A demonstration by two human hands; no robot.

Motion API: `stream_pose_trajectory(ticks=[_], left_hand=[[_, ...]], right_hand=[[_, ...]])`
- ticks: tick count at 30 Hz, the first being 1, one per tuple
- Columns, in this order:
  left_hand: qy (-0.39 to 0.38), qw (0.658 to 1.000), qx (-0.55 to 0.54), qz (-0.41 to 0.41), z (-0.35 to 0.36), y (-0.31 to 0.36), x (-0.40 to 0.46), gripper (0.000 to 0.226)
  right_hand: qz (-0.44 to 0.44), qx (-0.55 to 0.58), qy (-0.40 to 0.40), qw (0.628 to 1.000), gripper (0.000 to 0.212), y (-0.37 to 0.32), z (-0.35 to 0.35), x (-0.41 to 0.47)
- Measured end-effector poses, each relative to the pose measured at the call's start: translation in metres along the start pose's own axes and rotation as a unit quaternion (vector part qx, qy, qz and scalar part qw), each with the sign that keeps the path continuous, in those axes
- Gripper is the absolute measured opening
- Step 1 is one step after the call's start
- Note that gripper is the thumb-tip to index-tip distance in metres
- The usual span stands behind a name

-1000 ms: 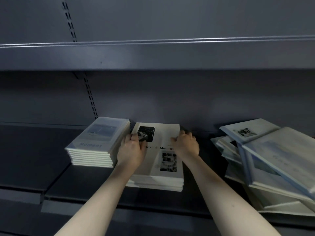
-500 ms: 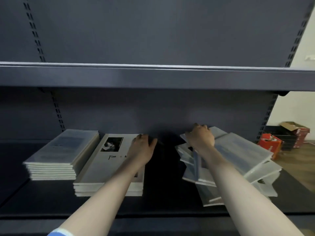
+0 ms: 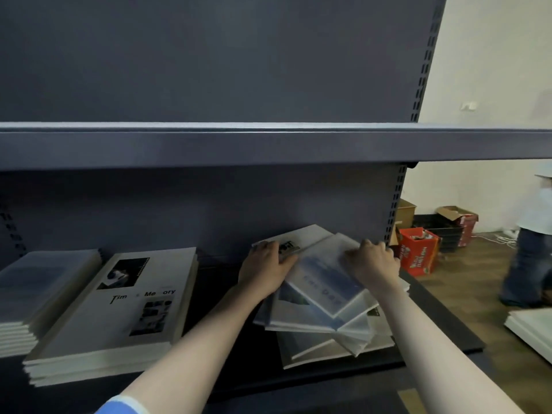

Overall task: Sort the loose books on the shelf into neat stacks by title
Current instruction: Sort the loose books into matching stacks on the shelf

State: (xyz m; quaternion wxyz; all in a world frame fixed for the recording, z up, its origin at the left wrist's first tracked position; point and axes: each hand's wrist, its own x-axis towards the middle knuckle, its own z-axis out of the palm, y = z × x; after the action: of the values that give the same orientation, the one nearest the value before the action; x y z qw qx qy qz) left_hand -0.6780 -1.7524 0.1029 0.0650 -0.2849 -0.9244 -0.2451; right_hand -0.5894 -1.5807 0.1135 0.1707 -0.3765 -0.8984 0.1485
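At the far left of the shelf (image 3: 227, 297) sits a squared-up stack of pale blue books (image 3: 38, 291); its cover is too blurred here for me to read a title. Just to its right is a second neat stack (image 3: 119, 312), white covers with two dark photographs, and the lettering I can make out reads "Tim" then "Me ory", with gaps where the glare eats letters. Those two piles look finished to me.

Right of a bare stretch of shelf is the work left: the loose heap (image 3: 322, 321), books fanned at all angles, some tilted, corners jutting past one another. My left hand (image 3: 264, 271) rests on the heap's far left side, fingers curled over the edge of a white book with a dark photo (image 3: 298, 239); how firmly it grips I cannot tell. My right hand (image 3: 372, 262) has its fingers bent over the far right edge of the top blue book (image 3: 324, 282), whose title is smeared, only something like "D" and a few faint letters.

So I judge the job roughly two thirds done, with this heap still to split by title.

Beyond the shelf's right end, on the floor, stand a red carton (image 3: 418, 251) with unreadable print and a person (image 3: 528, 240) by the wall.
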Motion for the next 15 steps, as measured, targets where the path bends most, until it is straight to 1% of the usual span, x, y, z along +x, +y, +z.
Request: stream_pose_trajectory(ticks=[2, 4, 6, 8, 12, 15], left_hand=[[-0.019, 1.0, 0.02, -0.002, 0.006, 0.009, 0.002, 0.06], [-0.039, 0.998, 0.039, -0.014, 0.011, 0.016, 0.004, 0.064], [-0.034, 0.997, 0.063, -0.015, 0.014, 0.021, 0.006, 0.064], [-0.028, 0.996, 0.08, -0.012, 0.015, 0.024, 0.008, 0.062], [-0.051, 0.995, 0.079, -0.031, 0.016, 0.025, 0.014, 0.068], [-0.084, 0.994, 0.041, -0.064, 0.013, 0.025, 0.017, 0.077]], right_hand=[[0.019, 0.001, 0.01, 1.0, 0.048, 0.015, 0.0, 0.003], [0.042, 0.007, 0.014, 0.999, 0.057, 0.029, 0.001, 0.006], [0.056, 0.029, 0.011, 0.998, 0.07, 0.04, 0.005, 0.008], [0.059, 0.049, 0.012, 0.997, 0.074, 0.045, 0.009, 0.01], [0.038, 0.046, 0.029, 0.998, 0.068, 0.044, 0.009, 0.014], [0.006, 0.059, 0.063, 0.996, 0.054, 0.04, 0.003, 0.015]])
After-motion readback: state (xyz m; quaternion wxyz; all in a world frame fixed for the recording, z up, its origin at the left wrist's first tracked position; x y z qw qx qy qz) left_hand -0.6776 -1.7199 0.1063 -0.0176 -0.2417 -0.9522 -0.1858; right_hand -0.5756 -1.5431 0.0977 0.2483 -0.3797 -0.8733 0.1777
